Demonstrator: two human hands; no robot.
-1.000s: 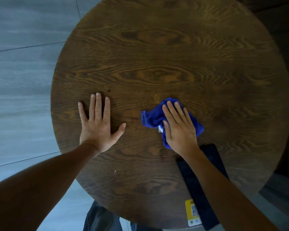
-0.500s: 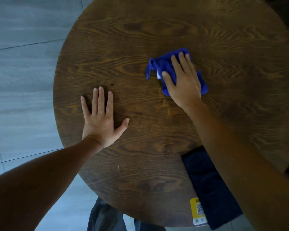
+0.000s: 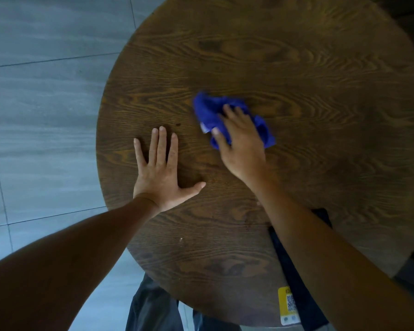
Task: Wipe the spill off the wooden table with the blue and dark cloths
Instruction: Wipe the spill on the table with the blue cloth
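Note:
A crumpled blue cloth (image 3: 209,110) lies near the middle of the round wooden table (image 3: 296,68). My right hand (image 3: 242,142) presses down on the blue cloth with fingers spread over it. Flat on the bare wood to the left rests my left hand (image 3: 160,170), palm down, fingers apart, holding nothing. A dark cloth (image 3: 296,287) lies flat near the table's front edge, mostly hidden under my right forearm. No wet spill shows clearly on the wood around the blue cloth.
A yellow and white QR sticker (image 3: 287,304) sits at the table's front edge beside the dark cloth. Grey floor tiles (image 3: 46,115) lie to the left. My trouser legs (image 3: 153,306) show below the table edge.
My right hand slid the blue cloth away from me, then back toward me and leftward. The faint streak seen half a second ago is no longer visible. My left hand stayed put.

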